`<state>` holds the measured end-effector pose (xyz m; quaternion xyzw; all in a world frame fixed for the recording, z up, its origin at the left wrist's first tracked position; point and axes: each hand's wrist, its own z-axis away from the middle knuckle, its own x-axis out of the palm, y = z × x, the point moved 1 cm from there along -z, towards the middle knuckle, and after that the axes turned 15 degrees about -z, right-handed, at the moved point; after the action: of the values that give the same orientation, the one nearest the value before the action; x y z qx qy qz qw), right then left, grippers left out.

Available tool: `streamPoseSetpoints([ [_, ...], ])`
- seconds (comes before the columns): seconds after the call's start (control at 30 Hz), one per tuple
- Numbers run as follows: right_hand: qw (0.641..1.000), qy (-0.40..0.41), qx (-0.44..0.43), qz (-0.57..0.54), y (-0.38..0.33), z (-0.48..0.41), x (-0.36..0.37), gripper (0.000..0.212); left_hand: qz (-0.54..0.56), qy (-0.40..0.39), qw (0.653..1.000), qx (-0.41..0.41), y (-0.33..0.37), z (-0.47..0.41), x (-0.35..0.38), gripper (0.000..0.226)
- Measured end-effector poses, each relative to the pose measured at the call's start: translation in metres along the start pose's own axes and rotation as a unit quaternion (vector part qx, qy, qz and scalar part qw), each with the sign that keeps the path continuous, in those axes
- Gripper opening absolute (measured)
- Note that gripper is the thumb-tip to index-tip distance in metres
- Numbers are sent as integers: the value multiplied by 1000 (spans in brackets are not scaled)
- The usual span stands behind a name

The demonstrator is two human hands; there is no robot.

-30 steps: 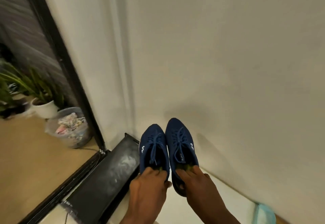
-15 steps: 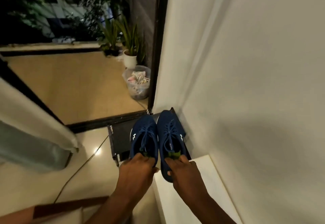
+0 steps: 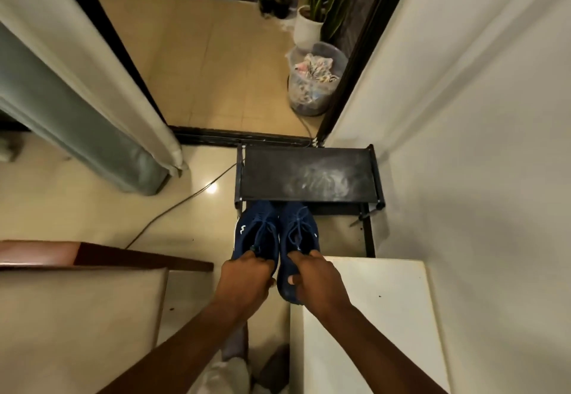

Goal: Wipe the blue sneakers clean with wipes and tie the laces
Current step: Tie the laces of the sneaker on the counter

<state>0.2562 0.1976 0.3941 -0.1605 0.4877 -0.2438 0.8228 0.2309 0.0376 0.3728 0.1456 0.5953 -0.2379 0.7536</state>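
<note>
Two dark blue sneakers sit side by side, toes pointing away from me and tucked under the front edge of a black rack. My left hand (image 3: pixel 248 276) grips the heel collar of the left sneaker (image 3: pixel 258 230). My right hand (image 3: pixel 315 276) grips the heel of the right sneaker (image 3: pixel 298 226), thumb on its inner side. Blue laces run down both tongues; whether they are tied I cannot tell. No wipes are in view.
The dusty black shoe rack (image 3: pixel 309 174) stands against the white wall (image 3: pixel 463 146). A white cabinet top (image 3: pixel 370 316) lies at lower right, a beige cushioned seat (image 3: pixel 77 316) at lower left. A cable (image 3: pixel 173 208) crosses the floor. A clear bin (image 3: pixel 312 84) and plant pot (image 3: pixel 306 29) stand beyond the doorway.
My view has tipped downward and the rack top is now fully visible. Both hands have carried the sneakers lower, so their toes now sit under the rack's front edge.
</note>
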Motion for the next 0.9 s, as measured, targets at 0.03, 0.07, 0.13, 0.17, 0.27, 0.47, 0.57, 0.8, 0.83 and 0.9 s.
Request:
streamPoseSetpoints([
  [0.03,1000,-6,8,-6,3,-12,12,34,1,-9,1000,-8,-1,-3,13,38],
  [0.07,1000,-18,18,-6,7,-24,23,36,11,-18,1000,-14,-2,-6,24,30],
  [0.13,999,-33,36,-7,15,-47,44,40,19,-31,999,-30,-5,-14,48,17],
  [0.17,998,-39,43,-8,19,-59,56,40,23,-32,999,-31,-7,-21,64,16],
  [0.27,998,-35,59,-12,36,-95,88,35,28,-50,998,-39,-10,-43,108,19],
  [0.47,996,15,88,3,66,-164,123,29,25,-9,999,-24,-20,-98,176,15],
  [0.57,994,36,95,25,80,-194,133,32,4,21,1000,-13,-22,-125,204,11],
  [0.8,992,51,80,86,107,-255,151,41,-20,75,997,21,-35,-180,256,17],
  [0.83,991,46,73,100,112,-262,153,40,-20,83,996,18,-35,-187,264,16],
  [0.9,990,37,59,123,121,-277,154,39,-17,96,995,7,-36,-200,277,16],
])
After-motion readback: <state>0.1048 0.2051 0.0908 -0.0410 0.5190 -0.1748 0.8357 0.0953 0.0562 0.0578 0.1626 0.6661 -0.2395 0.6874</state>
